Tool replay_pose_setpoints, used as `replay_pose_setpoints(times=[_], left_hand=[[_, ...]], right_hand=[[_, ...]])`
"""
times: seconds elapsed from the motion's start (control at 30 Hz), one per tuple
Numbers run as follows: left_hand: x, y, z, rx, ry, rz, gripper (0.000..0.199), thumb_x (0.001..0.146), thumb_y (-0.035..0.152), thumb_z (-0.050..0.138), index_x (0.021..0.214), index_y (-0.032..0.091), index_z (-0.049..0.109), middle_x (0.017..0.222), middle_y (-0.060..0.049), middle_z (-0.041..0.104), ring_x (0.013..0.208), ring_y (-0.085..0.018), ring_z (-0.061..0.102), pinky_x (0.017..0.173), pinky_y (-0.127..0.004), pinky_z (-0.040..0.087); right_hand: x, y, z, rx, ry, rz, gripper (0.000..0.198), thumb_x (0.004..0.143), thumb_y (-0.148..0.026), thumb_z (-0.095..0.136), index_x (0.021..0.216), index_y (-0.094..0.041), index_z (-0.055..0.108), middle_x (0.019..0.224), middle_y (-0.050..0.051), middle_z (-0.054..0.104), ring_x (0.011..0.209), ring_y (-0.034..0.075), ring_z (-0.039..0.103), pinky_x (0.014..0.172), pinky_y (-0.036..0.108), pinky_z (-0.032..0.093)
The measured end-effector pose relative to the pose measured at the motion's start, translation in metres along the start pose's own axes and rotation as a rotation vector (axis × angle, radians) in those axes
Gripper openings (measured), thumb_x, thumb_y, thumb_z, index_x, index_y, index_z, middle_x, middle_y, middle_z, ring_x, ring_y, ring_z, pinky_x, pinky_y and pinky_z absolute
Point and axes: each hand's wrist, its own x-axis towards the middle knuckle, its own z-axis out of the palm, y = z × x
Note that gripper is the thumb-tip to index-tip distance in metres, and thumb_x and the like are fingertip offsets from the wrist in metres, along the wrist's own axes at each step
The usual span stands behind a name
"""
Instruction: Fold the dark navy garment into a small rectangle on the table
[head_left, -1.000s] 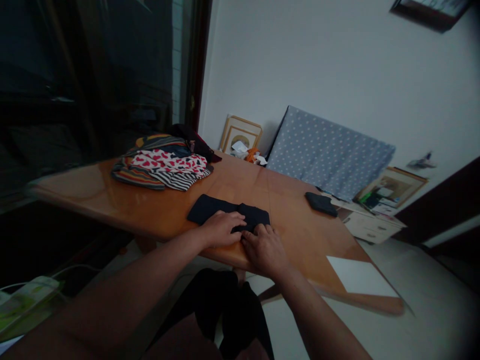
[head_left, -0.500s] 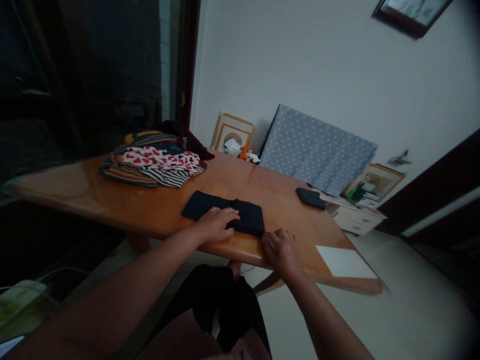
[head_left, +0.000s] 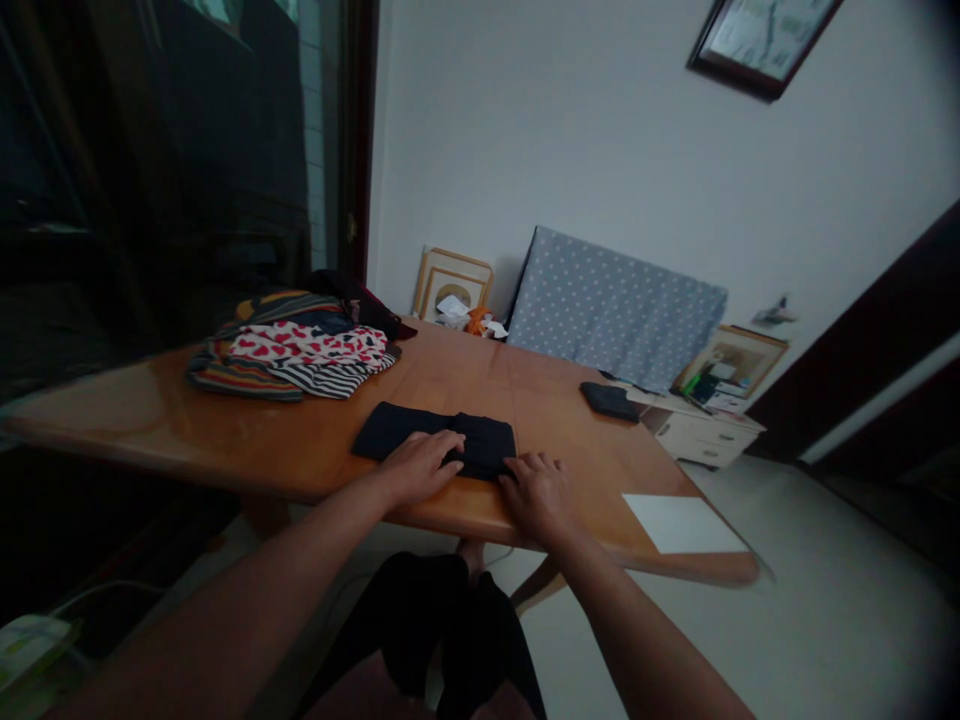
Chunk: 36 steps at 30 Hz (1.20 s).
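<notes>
Near the front edge of the glossy wooden table [head_left: 225,430] lies a folded black cloth [head_left: 439,440]. The left hand [head_left: 416,465] presses flat on it; the right hand [head_left: 536,490], fingers spread, seemingly touches its right end.

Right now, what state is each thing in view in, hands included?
Left hand: open, palm flat on the black garment.
Right hand: open, fingertips at the garment's near right edge.
Black garment: folded, lying flat near the table's front edge.
Patterned clothes pile: stacked, unsorted, far left of the table.
Small dark folded item: lying alone at the table's right side.
Table: bare wood between the things.
</notes>
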Motion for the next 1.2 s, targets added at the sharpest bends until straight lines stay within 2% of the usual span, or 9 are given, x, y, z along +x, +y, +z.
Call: replay_pose_setpoints(times=[0.1,0.2,0.3,0.47,0.67,0.8,0.87,1.03,1.2], left_hand=[[0.0,-0.001,0.003,0.006,0.012,0.004,0.032,0.1,0.036,0.051,0.13,0.025,0.057,0.137,-0.007,0.064,0.123,-0.024,0.062,0.105,-0.041,0.045],[0.0,-0.001,0.004,0.017,0.014,0.009,0.037,0.096,0.032,0.057,0.132,0.025,0.055,0.136,-0.007,0.065,0.121,-0.026,0.063,0.105,-0.042,0.046],[0.001,-0.001,0.005,0.032,0.014,0.024,0.039,0.089,0.022,0.061,0.128,0.025,0.058,0.137,-0.008,0.064,0.123,-0.027,0.062,0.105,-0.042,0.046],[0.004,-0.003,0.0,0.078,-0.002,0.11,0.034,0.085,0.008,0.053,0.112,0.024,0.064,0.135,-0.007,0.066,0.126,-0.024,0.06,0.11,-0.043,0.043],[0.006,-0.001,-0.009,0.106,0.02,0.146,0.028,0.09,0.012,0.05,0.11,0.022,0.066,0.138,-0.01,0.065,0.129,-0.025,0.058,0.112,-0.047,0.041],[0.006,0.004,-0.011,0.097,0.007,0.172,0.046,0.081,0.01,0.058,0.126,0.022,0.061,0.14,-0.009,0.062,0.133,-0.027,0.054,0.114,-0.045,0.039],[0.007,0.007,-0.01,0.095,-0.011,0.184,0.049,0.081,0.012,0.06,0.129,0.023,0.06,0.137,-0.009,0.064,0.129,-0.027,0.056,0.112,-0.044,0.041],[0.011,0.007,-0.005,0.112,-0.033,0.198,0.032,0.089,0.018,0.058,0.12,0.024,0.064,0.127,-0.008,0.069,0.122,-0.026,0.061,0.108,-0.044,0.044],[0.012,0.004,-0.002,0.132,-0.011,0.134,0.026,0.092,0.021,0.057,0.116,0.024,0.066,0.117,-0.008,0.072,0.114,-0.026,0.065,0.103,-0.042,0.048]], right_hand=[[0.003,0.0,-0.003,-0.035,-0.002,-0.009,0.027,0.104,-0.034,0.047,0.111,-0.025,0.072,0.104,0.007,0.07,0.1,0.024,0.056,0.088,0.038,0.031],[0.004,0.0,-0.004,-0.06,0.008,-0.042,0.025,0.103,-0.032,0.048,0.111,-0.024,0.07,0.105,0.007,0.07,0.102,0.024,0.056,0.089,0.038,0.03],[0.006,0.0,-0.005,-0.075,-0.009,-0.081,0.021,0.1,-0.028,0.052,0.11,-0.023,0.07,0.105,0.008,0.07,0.103,0.025,0.055,0.09,0.038,0.03],[0.007,0.002,-0.005,-0.104,-0.01,-0.103,0.023,0.1,-0.022,0.05,0.107,-0.023,0.071,0.102,0.008,0.07,0.102,0.025,0.053,0.089,0.039,0.029],[0.006,0.004,-0.002,-0.105,0.015,-0.078,0.021,0.099,-0.022,0.05,0.106,-0.022,0.07,0.104,0.008,0.069,0.1,0.025,0.053,0.088,0.038,0.029],[0.006,0.004,0.001,-0.077,0.022,-0.069,0.018,0.098,-0.023,0.051,0.102,-0.022,0.069,0.102,0.007,0.069,0.099,0.025,0.053,0.089,0.038,0.029],[0.006,0.005,0.002,-0.063,0.028,-0.065,0.019,0.099,-0.025,0.05,0.103,-0.022,0.069,0.101,0.007,0.069,0.099,0.025,0.053,0.09,0.038,0.029],[0.005,0.007,0.004,-0.048,0.039,-0.072,0.022,0.098,-0.028,0.051,0.11,-0.022,0.069,0.103,0.008,0.068,0.101,0.025,0.053,0.09,0.039,0.029],[0.007,0.006,0.002,-0.026,0.058,-0.117,0.031,0.099,-0.042,0.053,0.119,-0.022,0.066,0.108,0.009,0.068,0.104,0.027,0.053,0.092,0.039,0.03]])
